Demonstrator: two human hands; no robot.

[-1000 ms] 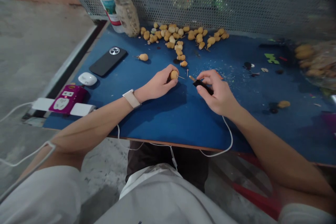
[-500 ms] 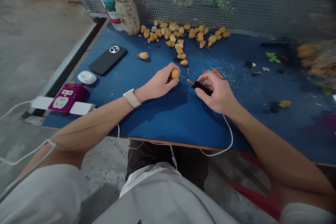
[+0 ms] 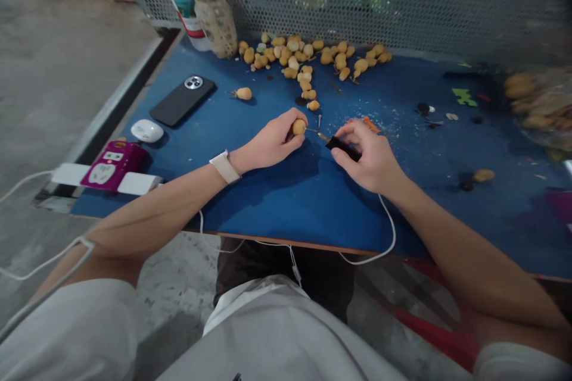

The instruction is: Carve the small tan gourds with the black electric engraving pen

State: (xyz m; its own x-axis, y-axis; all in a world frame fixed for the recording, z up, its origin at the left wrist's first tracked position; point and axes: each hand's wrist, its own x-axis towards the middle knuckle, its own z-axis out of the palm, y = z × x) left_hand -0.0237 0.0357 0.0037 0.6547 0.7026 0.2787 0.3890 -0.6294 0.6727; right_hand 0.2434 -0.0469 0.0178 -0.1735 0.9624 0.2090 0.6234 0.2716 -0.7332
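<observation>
My left hand (image 3: pixel 279 138) is closed around a small tan gourd (image 3: pixel 299 127), pinched between thumb and fingers with its thin stem pointing right. To its right, my right hand (image 3: pixel 369 155) grips a black corded hand tool (image 3: pixel 343 147) with a brass-coloured tip. That tip is close to the end of the stem; whether they touch I cannot tell. A white cable (image 3: pixel 393 226) hangs below my right hand and loops past the table edge. Just beyond both hands lies a small thin metal-looking piece (image 3: pixel 319 121).
Many small gourds (image 3: pixel 286 56) are heaped at the back, beside a jar (image 3: pixel 217 22) and a bottle (image 3: pixel 187 12). On the left lie a phone (image 3: pixel 183 100), a white case (image 3: pixel 147 130) and a purple power socket (image 3: pixel 114 164). A bag of gourds (image 3: pixel 543 101) stands right. Mesh (image 3: pixel 357 6) bounds the back.
</observation>
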